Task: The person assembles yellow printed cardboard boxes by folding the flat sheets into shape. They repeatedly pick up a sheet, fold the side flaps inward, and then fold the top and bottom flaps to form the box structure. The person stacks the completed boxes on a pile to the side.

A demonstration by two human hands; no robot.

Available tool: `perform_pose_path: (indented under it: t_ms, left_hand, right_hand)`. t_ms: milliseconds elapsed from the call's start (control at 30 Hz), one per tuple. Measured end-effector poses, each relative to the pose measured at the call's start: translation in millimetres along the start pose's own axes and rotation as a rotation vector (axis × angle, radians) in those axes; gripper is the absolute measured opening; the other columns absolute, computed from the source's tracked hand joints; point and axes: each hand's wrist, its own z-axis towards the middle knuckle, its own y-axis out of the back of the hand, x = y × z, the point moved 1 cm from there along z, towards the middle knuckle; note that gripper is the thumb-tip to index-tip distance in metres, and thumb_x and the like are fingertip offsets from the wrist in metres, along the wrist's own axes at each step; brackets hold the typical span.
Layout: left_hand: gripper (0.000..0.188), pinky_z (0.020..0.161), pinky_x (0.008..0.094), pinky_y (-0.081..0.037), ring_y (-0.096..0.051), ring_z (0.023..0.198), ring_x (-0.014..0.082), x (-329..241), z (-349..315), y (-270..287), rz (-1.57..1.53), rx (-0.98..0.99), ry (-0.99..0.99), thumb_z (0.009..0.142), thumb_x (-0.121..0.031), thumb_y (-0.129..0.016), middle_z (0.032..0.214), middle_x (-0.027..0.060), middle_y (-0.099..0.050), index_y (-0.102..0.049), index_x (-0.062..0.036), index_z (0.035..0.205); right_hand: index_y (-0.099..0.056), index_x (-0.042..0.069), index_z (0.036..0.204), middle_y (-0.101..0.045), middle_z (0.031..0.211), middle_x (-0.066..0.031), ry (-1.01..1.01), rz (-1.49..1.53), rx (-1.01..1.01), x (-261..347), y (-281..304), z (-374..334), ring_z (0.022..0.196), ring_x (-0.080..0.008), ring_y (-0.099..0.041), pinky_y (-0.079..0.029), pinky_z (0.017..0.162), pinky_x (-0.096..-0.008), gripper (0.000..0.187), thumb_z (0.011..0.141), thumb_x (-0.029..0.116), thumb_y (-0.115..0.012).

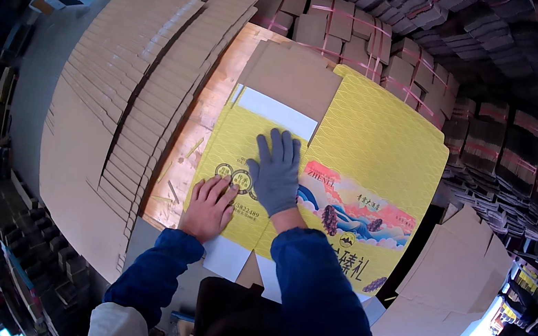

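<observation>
A flat yellow printed carton sheet (384, 140) lies before me, with a colourful picture of waves and clouds on its right part. Its left panel is folded over and bordered by a white strip (277, 111). My left hand (209, 208), bare, rests on the lower left of this panel with its fingers stretched out. To its right and farther up, my right hand (275, 172) wears a grey glove and lies flat, fingers spread, near the fold line. Neither hand holds anything. Beyond the white strip, a plain brown cardboard piece (290, 74) shows.
Under the carton is a wooden tabletop (223, 81) with thin cardboard scraps (172, 192). Overlapping brown cardboard sheets (128, 42) fill the left side. Strapped cardboard bundles (332, 21) stand behind, with more stacks (505, 148) at right. Brown sheets (456, 265) lean at the near right.
</observation>
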Motion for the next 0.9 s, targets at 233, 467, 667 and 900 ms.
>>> perform_pose_path:
  t_ms: [233, 467, 667, 900]
  left_hand:
    - [0.05, 0.114, 0.0559, -0.028, -0.04, 0.137, 0.0335, 6.7, -6.9, 6.0, 0.044, 0.058, 0.05, 0.093, -0.027, -0.059, 0.147, 0.012, -0.047, -0.053, -0.0132, 0.141]
    - [0.05, 0.115, 0.0549, -0.027, -0.039, 0.137, 0.0365, 11.7, 3.3, 2.4, 0.003, -0.032, -0.007, 0.092, -0.023, -0.059, 0.145, 0.014, -0.046, -0.052, -0.0118, 0.14]
    - [0.052, 0.115, 0.0547, -0.026, -0.037, 0.14, 0.035, 11.2, -2.2, -10.3, 0.014, 0.086, 0.042, 0.089, -0.021, -0.06, 0.15, 0.0117, -0.044, -0.053, -0.0113, 0.14]
    - [0.049, 0.117, 0.0546, -0.024, -0.033, 0.142, 0.0382, 14.0, -5.7, -11.1, 0.055, -0.039, -0.04, 0.093, -0.021, -0.054, 0.153, 0.015, -0.039, -0.049, -0.0067, 0.14]
  right_hand:
    - [-0.055, 0.009, 0.138, -0.042, 0.148, -0.0172, 0.095, -0.089, -0.014, -48.8, -14.8, 82.4, 0.14, -0.0377, -0.034, -0.02, 0.118, -0.0591, 0.053, 0.096, 0.042, -0.058]
    - [-0.057, 0.012, 0.139, -0.05, 0.144, -0.0144, 0.171, -0.226, -0.029, -33.7, -5.6, 86.7, 0.141, -0.0348, -0.036, -0.017, 0.12, -0.0594, 0.059, 0.094, 0.049, -0.058]
    - [-0.055, 0.012, 0.14, -0.045, 0.151, -0.0159, 0.069, 0.062, 0.064, 54.4, -17.7, -48.8, 0.144, -0.0369, -0.035, -0.016, 0.12, -0.0635, 0.068, 0.085, 0.052, -0.062]
    - [-0.053, 0.009, 0.136, -0.048, 0.145, -0.0187, -0.064, 0.268, -0.103, 85.1, -0.9, -84.9, 0.137, -0.0414, -0.041, -0.023, 0.118, -0.0612, 0.059, 0.094, 0.051, -0.056]
